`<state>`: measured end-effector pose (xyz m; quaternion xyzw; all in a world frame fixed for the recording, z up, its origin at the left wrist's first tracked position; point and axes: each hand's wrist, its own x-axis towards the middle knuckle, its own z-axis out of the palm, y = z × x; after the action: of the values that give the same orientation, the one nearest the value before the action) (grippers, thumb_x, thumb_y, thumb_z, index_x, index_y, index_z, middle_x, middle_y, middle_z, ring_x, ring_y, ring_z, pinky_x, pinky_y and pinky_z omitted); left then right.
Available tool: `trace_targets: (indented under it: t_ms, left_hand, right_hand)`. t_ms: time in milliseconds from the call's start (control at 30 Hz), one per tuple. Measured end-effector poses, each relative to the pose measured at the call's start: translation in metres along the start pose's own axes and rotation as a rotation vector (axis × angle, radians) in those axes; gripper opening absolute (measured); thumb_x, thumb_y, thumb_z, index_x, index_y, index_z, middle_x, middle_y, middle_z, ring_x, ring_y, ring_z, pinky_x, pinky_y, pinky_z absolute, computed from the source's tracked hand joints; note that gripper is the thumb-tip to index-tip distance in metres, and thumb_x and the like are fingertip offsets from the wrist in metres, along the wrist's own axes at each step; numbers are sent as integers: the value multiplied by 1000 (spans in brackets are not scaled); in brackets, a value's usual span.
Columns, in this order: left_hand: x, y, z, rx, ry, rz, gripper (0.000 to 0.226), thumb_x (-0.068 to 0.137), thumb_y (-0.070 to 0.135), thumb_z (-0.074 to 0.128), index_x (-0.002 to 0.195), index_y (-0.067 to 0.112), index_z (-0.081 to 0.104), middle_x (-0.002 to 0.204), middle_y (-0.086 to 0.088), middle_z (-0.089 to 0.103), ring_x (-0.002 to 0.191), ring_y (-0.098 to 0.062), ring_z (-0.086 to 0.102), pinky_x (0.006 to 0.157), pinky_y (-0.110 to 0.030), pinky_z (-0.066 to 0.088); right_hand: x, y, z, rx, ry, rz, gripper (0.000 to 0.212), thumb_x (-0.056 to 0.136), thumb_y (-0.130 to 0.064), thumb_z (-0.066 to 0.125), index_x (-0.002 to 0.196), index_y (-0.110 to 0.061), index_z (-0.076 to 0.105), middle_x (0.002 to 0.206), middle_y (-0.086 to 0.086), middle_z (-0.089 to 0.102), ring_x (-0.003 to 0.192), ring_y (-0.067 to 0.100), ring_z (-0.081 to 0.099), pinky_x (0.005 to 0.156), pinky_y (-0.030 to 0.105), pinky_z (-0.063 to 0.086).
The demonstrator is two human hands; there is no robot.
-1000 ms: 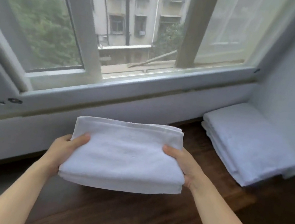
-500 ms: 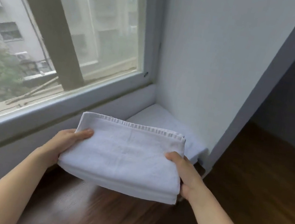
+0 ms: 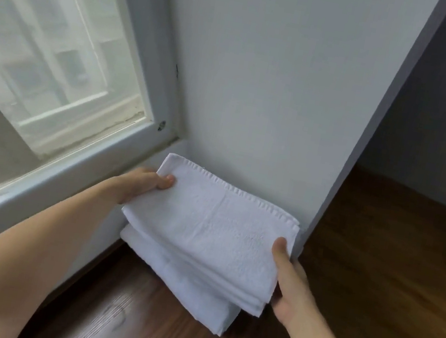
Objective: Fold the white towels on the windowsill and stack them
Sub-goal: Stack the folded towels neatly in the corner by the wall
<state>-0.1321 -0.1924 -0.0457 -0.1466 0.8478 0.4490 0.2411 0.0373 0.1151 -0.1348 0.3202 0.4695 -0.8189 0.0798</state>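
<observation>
A folded white terry towel [image 3: 211, 226] is held between both hands in the corner where the grey-white window frame [image 3: 92, 157] meets the pale painted wall [image 3: 260, 86]. The left hand [image 3: 138, 185] grips the towel's far left corner, thumb on top of the cloth and fingers tucked out of sight beneath it. The right hand [image 3: 289, 285] clasps the near right edge, thumb pressed on the upper surface and fingers curled under the folded layers. Both hands are closed on the towel, one at each end, with the cloth spanning the space between them.

Directly below lies a stack of folded white towels [image 3: 189, 285], resting on the dark brown wooden sill [image 3: 130, 316] against the wall. The held towel sits over this stack, overlapping most of it; whether its underside already touches the stack cannot be told. The stack's near corner juts out from under the held towel toward the viewer.
</observation>
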Motion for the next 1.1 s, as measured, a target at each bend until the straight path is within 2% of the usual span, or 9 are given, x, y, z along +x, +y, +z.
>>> trace_targets:
  t_ms: [200,300,400,467,733,800,867,1000,1100]
  left_hand:
    - [73,28,5,129,30,2,46,85,52,73,111,14,73,107,-9,77,95,-31,75,97,-46,58]
    - [93,32,13,210,61,-4,57,84,58,68,119,13,68,115,-7,73,102,-31,70,97,-39,55]
    - [102,31,28,270,116,25,51,95,50,62,126,10,60,121,-9,65,113,-32,63,97,-37,51]
    - [106,31,35,323,137,40,48,98,48,59,125,8,59,120,-9,62,116,-33,61,97,-35,49]
    - [111,34,48,748,202,79,62,103,57,43,133,5,58,128,-12,66,118,-34,62,87,-33,45]
    - [102,43,50,974,324,122,62,101,62,45,130,9,60,124,-10,69,115,-33,65,79,-33,44]
    - [78,54,55,1096,545,190,60,94,62,60,126,12,56,119,-9,69,111,-33,67,74,-35,43]
    - [7,11,60,698,743,282,50,95,61,53,101,12,49,96,-8,65,89,-34,64,68,-40,46]
    - [-24,-72,83,266,721,158,57,95,59,56,116,6,47,117,-16,57,111,-37,54,84,-45,46]
  right_hand:
    - [44,-1,19,-5,53,46,76,79,-74,68,140,-29,59,131,0,71,116,24,68,97,45,57]
    - [57,-1,21,24,88,95,71,86,-71,64,142,-29,58,134,1,68,120,26,65,105,50,53]
    - [62,0,21,47,90,125,58,91,-68,61,134,-29,64,129,1,70,117,25,66,93,43,57]
    - [66,3,20,59,93,124,59,91,-67,61,136,-29,63,131,1,69,120,25,65,97,44,55]
    - [75,9,17,-53,144,127,83,71,-83,69,138,-34,60,130,-4,70,118,25,66,106,50,51]
    - [78,11,16,-88,176,127,106,52,-93,72,139,-32,59,131,-4,69,119,25,65,107,50,50]
    - [75,11,18,-129,232,102,110,53,-93,69,138,-25,57,126,-4,67,114,23,64,104,46,51]
    - [63,21,10,-155,350,3,97,69,-93,50,135,-22,56,129,-3,63,114,22,59,98,46,48]
    - [57,36,5,-131,366,72,99,56,-99,50,128,-33,60,129,0,66,115,27,62,95,50,50]
